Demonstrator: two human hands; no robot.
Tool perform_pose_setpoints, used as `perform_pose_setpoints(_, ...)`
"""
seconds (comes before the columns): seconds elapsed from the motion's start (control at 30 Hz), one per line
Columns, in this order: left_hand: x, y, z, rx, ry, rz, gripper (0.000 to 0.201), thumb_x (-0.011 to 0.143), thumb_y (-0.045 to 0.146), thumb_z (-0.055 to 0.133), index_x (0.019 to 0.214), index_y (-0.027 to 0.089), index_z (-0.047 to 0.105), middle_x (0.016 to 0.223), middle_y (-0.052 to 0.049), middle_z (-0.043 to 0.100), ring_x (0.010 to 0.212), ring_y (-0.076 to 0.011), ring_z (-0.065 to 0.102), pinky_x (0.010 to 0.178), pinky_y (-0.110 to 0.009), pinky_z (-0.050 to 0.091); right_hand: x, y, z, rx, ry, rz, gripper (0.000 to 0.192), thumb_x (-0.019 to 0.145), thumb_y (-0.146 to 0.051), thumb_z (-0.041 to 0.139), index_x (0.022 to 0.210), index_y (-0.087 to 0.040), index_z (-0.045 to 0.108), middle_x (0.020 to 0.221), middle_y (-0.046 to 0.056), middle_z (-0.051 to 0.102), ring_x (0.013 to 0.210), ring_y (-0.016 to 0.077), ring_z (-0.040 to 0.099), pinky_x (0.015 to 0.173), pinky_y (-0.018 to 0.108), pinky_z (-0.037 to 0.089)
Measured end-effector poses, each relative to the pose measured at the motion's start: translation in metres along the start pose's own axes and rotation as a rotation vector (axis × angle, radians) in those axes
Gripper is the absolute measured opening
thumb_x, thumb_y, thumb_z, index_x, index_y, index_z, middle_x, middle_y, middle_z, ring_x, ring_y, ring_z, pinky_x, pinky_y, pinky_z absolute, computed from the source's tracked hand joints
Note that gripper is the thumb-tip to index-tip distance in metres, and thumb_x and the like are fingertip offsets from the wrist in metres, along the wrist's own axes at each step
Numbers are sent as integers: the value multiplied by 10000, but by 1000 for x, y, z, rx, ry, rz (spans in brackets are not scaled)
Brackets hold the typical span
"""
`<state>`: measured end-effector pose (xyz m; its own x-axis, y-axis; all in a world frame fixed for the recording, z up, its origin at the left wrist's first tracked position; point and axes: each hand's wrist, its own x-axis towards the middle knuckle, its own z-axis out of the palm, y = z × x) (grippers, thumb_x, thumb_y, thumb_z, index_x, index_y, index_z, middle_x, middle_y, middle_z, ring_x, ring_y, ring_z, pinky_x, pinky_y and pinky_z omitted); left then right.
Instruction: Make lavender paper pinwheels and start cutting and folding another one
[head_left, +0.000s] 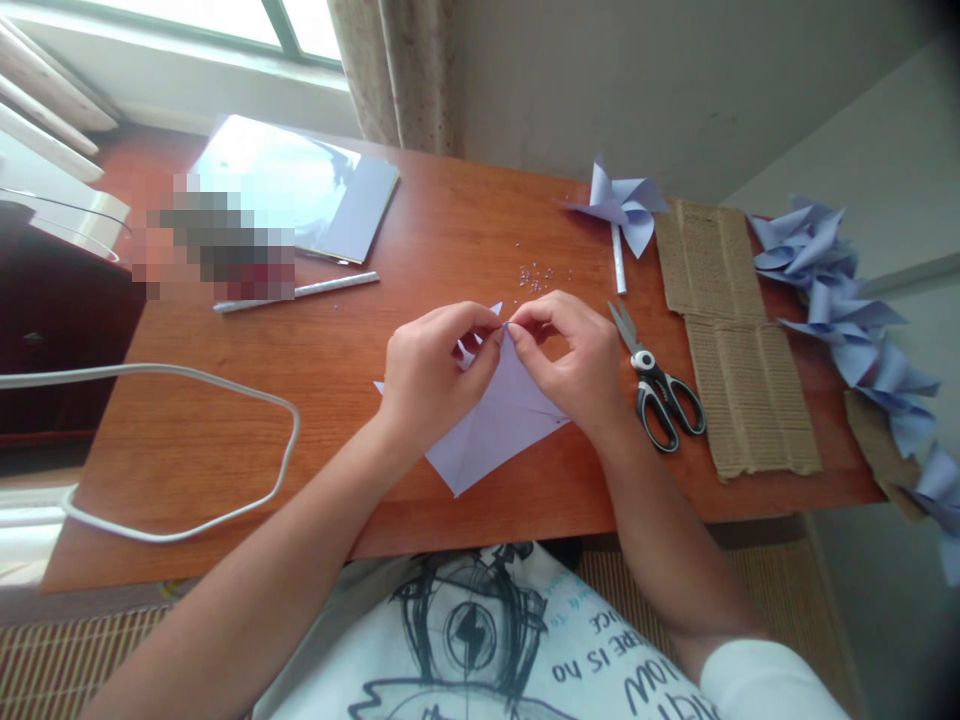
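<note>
A pale lavender sheet of paper (487, 432) lies tilted in front of me, with cuts running in from its corners. My left hand (444, 362) has its thumb and forefinger closed at the paper's far corner. Pinching from the other side is my right hand (576, 352), its fingertips meeting those of the left. Whether a tiny object sits between the fingertips, I cannot make out. To the right of my right hand lie black-and-grey scissors (643, 361), blades slightly apart. Small shiny bits (536, 275) are scattered just beyond my hands.
A finished paper pinwheel (626, 207) on a white stick lies at the back. Corrugated cardboard (750, 380) covers part of the right side, with several pinwheels (832, 320) beyond it. A rolled paper stick (322, 288), a glossy folder (360, 215) and a white cable (296, 425) are at left.
</note>
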<state>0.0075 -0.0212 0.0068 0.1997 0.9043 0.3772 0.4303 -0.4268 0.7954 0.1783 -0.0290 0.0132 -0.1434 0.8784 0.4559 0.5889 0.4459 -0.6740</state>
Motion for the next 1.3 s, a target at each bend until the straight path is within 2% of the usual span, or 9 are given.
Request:
perform_pose_setpoints(0.3, -1, 0, 2, 100, 11, 77, 64, 865, 168, 620, 864, 191, 680, 766, 4, 708, 664, -121, 628, 631, -234, 477, -1, 2, 3, -138, 34, -126, 130, 923, -137, 594, 828, -226, 596, 764, 10, 632, 729, 164, 601, 701, 314, 496)
perform_pose_setpoints(0.47, -1, 2, 2, 62, 19, 67, 60, 864, 166, 627, 862, 186, 684, 778, 2, 717, 665, -116, 633, 624, -225, 479, -2, 3, 5, -242, 66, -196, 140, 932, -137, 584, 828, -231, 579, 764, 19, 637, 760, 180, 597, 736, 328, 495)
perform_pose_setpoints(0.77, 0, 0, 1, -67, 27, -54, 57, 861, 173, 643, 858, 182, 699, 761, 5, 713, 642, -112, 627, 602, -224, 492, -2, 0, 5, -212, 62, -212, 133, 965, -157, 578, 856, -230, 600, 789, 26, 663, 767, 176, 612, 740, 324, 506)
perform_pose_setpoints(1.03, -1, 1, 1, -64, 40, -41, 57, 851, 162, 651, 859, 177, 706, 770, 0, 723, 648, -110, 643, 604, -219, 503, -4, 0, 7, -239, 99, -229, 115, 957, -150, 595, 876, -226, 624, 813, 37, 689, 789, 187, 627, 770, 335, 519)
perform_pose_setpoints(1.3, -1, -2, 3, -6, 43, -26, 75, 850, 184, 649, 862, 198, 721, 782, -3, 751, 636, -122, 663, 610, -225, 529, -4, 1, 7, -210, 123, -144, 119, 967, -186, 577, 882, -253, 625, 833, 36, 689, 793, 200, 630, 773, 360, 521)
